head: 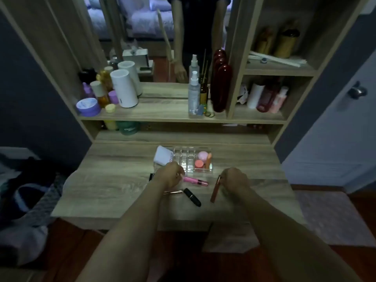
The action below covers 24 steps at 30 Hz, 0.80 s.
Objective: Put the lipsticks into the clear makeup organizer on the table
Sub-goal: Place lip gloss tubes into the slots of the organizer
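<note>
1. A dim room with a wooden bench [114, 186] under a mirrored shelf unit; both bare forearms reach in from the near edge.
2. Nearest on the bench lies a black lipstick [192, 197], between the two hands and nearer the camera than either, touching neither.
3. Just left of it a slim rose-gold tube [173, 192] lies flat, partly under the left wrist.
4. The right hand [234, 180] is curled closed around the top of a long reddish-brown lipstick [215, 190], which slants down towards the near edge.
5. The left hand [171, 176] is closed, fingers bent down at the end of a pink lipstick [196, 181]; that one lies flat on the bench, stretching right towards the other hand. Whether it is truly pinched cannot be told.
6. Just beyond both hands stands the clear makeup organizer [183, 157], holding a white pouch [163, 157] on its left and pink and orange items [201, 159] on its right; the middle slots look bare.
7. Farther back, bottles and jars [122, 90] crowd the shelf.
</note>
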{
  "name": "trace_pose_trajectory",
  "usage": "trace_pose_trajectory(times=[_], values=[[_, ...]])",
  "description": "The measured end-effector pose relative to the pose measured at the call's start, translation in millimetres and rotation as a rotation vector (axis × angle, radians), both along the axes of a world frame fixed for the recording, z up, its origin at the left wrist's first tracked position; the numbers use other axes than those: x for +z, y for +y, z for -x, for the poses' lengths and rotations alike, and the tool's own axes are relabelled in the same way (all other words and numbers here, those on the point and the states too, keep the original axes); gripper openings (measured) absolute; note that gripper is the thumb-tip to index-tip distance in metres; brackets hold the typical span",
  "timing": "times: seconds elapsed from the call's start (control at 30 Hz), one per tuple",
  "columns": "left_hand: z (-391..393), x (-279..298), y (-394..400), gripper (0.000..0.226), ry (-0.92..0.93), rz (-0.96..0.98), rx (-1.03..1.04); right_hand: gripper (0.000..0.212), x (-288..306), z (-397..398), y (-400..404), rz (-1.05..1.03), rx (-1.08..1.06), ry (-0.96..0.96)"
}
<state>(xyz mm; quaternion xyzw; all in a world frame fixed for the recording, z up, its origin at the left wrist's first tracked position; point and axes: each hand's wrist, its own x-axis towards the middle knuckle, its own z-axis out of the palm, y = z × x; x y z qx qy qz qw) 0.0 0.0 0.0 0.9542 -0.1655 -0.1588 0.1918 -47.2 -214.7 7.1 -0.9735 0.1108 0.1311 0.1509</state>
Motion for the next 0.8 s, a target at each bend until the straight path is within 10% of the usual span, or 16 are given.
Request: trace_pose_trajectory(times=[0.8], values=[[-9.6,-39.1,37.3,0.009,0.167,0.083,0.061,0.017,-33.7,-32.2,48.1,0.280,0.270,0.048]])
